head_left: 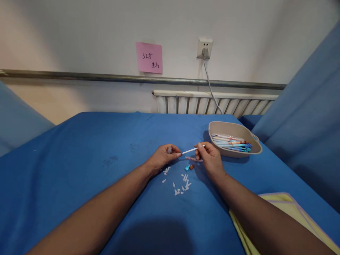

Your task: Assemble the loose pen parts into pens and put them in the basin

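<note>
A thin white tube is held level above the blue sheet between my two hands. My left hand pinches its left end, where a small dark tip shows at the fingertips. Nearer the other end, my right hand grips it between thumb and fingers. Just below the tube lies a slim pink patterned pen barrel, partly behind my right hand. A teal cap and a brown cap rest side by side below that. Several small white pointed pieces are scattered nearer me.
At the right stands a beige basket with several patterned pens. A yellow cloth lies under my right forearm. Behind the blue-covered surface are a radiator, a metal rail and a plugged-in cable. Blue curtains hang on both sides.
</note>
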{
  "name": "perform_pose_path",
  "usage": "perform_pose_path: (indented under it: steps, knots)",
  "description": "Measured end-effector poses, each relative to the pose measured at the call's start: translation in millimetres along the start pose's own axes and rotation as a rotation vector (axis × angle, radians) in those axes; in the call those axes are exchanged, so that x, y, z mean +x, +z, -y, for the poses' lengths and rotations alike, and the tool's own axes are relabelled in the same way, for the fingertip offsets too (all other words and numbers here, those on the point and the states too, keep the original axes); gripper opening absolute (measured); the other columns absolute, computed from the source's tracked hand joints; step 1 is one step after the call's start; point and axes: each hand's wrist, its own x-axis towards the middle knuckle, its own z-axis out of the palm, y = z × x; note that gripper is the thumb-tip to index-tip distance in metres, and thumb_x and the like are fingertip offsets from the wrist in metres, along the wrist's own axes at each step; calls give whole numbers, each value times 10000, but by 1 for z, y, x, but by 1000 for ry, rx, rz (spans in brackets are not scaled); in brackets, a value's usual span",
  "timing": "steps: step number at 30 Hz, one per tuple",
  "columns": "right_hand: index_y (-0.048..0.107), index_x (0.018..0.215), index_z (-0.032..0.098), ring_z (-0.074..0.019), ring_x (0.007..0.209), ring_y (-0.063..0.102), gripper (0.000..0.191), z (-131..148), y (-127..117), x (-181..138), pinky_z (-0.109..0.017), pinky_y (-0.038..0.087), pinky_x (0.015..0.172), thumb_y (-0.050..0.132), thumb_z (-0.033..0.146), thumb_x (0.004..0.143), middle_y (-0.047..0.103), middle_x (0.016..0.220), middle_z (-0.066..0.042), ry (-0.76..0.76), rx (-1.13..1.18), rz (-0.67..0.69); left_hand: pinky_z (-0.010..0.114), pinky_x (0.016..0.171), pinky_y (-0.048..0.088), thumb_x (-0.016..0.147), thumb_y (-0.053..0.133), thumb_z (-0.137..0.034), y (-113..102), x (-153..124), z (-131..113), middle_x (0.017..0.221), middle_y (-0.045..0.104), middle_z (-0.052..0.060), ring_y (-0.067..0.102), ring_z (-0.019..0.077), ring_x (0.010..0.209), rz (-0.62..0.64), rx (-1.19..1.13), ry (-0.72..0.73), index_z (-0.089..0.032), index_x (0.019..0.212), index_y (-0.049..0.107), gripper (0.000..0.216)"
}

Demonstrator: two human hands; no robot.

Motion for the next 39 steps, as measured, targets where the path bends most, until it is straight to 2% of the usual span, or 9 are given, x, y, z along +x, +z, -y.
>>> perform_pose_path:
  steps: [5,11,15,17,19,21,25,29,39]
  knots:
    - [615,801,167,-92,502,514,298,-7,2,1,-208,424,465,623,460,748,606,643,-1,105,90,24,190,469,293,614,714,-399,0,0,-1,580,503,-44,390,64,492,-87,32,36,-141,753,581,322]
    - [614,801,166,-101,494,518,293,-12,6,-2,-215,436,432,703,417,679,628,685,-18,340,334,80,216,533,370,607,705,-420,2,1,1,654,559,-13,472,101,577,-229,160,142,-145,756,601,330]
    - [620,784,172,-108,516,539,251,-12,5,-4,-220,450,456,730,360,661,634,685,-18,414,429,76,253,620,434,611,715,-375,3,1,3,813,623,37,558,144,701,-191,170,215,-134,933,598,419]
    - [618,769,173,-104,525,543,229,-11,4,-2,-215,455,475,736,333,655,631,685,-13,433,461,46,254,608,437,628,708,-363,1,1,3,840,628,39,558,133,669,-146,176,225,-132,1041,556,497]
    - [617,764,171,-93,528,537,217,-9,2,0,-205,452,489,734,320,658,622,683,-7,438,482,24,239,566,421,663,680,-354,-2,0,1,809,616,17,528,107,601,-120,224,222,-138,1085,525,499]
    - [619,770,171,-88,531,529,216,-8,1,2,-198,445,493,726,328,666,616,686,-5,408,472,11,228,544,404,708,629,-333,-6,0,-2,767,597,-1,507,100,577,-115,303,225,-144,1045,537,398]
    - [616,786,175,-95,526,517,251,-6,-1,3,-206,432,483,700,388,683,615,688,-10,272,356,5,243,617,415,780,516,-309,-12,0,-4,762,612,9,541,134,660,-110,521,284,-170,917,588,208]
    - [608,792,170,-93,520,518,288,-6,-1,4,-206,427,480,693,420,679,627,690,-15,221,271,-2,270,726,421,821,446,-288,-13,-2,-6,840,648,26,578,170,781,-78,641,315,-192,926,594,206]
    - [605,796,168,-88,508,533,304,-5,0,3,-209,432,497,679,442,686,640,671,-11,195,204,30,273,785,410,854,403,-250,-10,-3,-7,890,653,33,576,186,864,-13,797,371,-198,926,593,210]
